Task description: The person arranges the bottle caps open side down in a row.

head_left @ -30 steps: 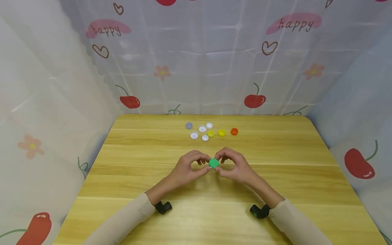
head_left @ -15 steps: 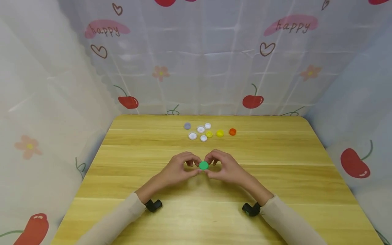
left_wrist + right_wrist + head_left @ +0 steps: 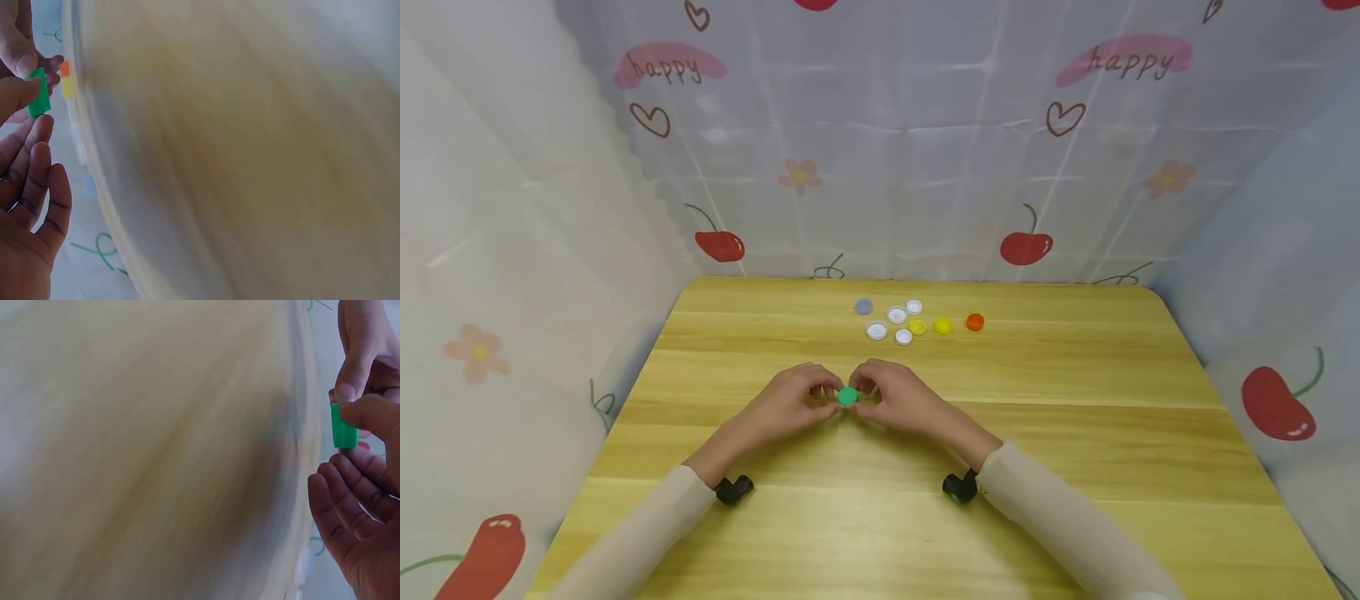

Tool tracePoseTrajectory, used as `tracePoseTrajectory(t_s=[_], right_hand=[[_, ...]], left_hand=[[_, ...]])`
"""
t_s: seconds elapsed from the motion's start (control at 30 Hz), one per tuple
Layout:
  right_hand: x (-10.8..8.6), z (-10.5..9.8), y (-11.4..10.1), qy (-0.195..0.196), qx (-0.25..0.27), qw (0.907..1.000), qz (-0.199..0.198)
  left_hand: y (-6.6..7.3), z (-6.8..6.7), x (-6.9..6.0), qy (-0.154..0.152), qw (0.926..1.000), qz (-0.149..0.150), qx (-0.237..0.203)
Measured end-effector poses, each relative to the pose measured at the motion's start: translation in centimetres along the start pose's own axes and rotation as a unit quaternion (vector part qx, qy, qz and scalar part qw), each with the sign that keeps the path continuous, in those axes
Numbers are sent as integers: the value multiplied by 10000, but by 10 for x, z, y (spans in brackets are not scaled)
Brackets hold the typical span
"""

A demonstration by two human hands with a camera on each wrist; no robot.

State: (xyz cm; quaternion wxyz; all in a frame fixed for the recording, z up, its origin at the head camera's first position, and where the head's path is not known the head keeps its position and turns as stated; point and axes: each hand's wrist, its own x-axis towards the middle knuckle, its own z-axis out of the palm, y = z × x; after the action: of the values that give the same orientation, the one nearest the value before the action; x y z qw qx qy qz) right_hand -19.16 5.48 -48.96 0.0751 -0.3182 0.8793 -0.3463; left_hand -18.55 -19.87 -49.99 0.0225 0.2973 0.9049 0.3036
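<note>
A small round green bottle cap (image 3: 847,396) is held above the table between both hands, its flat top facing up in the head view. My left hand (image 3: 792,402) pinches its left side between thumb and fingertips. My right hand (image 3: 901,397) pinches the opposite side in the same way. Seen edge-on in the left wrist view, the green cap (image 3: 39,94) shows a short straight side wall. In the right wrist view the green cap (image 3: 344,427) sits under a thumb, and the other fingers are spread below it.
Beyond the hands, several caps lie loosely grouped on the wooden table (image 3: 1060,500): a greyish-purple one (image 3: 864,307), several white ones (image 3: 876,331), two yellow ones (image 3: 943,326) and an orange one (image 3: 975,322). A printed curtain (image 3: 895,167) hangs behind the table.
Both hands have moved left together with the green cap between them, from in front of the yellow caps to left of the white ones. The caps on the table have stayed put.
</note>
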Motion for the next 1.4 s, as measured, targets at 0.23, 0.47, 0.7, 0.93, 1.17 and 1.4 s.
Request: tracePoseTrajectory(t_s=[0.23, 0.47, 0.7, 0.93, 1.17, 1.4], right_hand=[[28, 19, -8, -97, -192, 9996, 197], [44, 27, -14, -208, -322, 9991, 165], [51, 34, -14, -336, -496, 9981, 161], [51, 37, -13, -366, -463, 9980, 238], [50, 37, -15, -399, -532, 9976, 212], [45, 29, -2, -316, -31, 9995, 3]], left_hand=[[-22, -10, -8, -43, 9992, -362, 158], [-29, -20, -12, -264, 9979, -577, 123], [-33, -26, -15, -455, 9962, -721, 167], [-35, -23, -14, -581, 9956, -731, 66], [-37, -22, -14, -579, 9953, -774, -42], [-36, -26, -11, -678, 9943, -817, -15]])
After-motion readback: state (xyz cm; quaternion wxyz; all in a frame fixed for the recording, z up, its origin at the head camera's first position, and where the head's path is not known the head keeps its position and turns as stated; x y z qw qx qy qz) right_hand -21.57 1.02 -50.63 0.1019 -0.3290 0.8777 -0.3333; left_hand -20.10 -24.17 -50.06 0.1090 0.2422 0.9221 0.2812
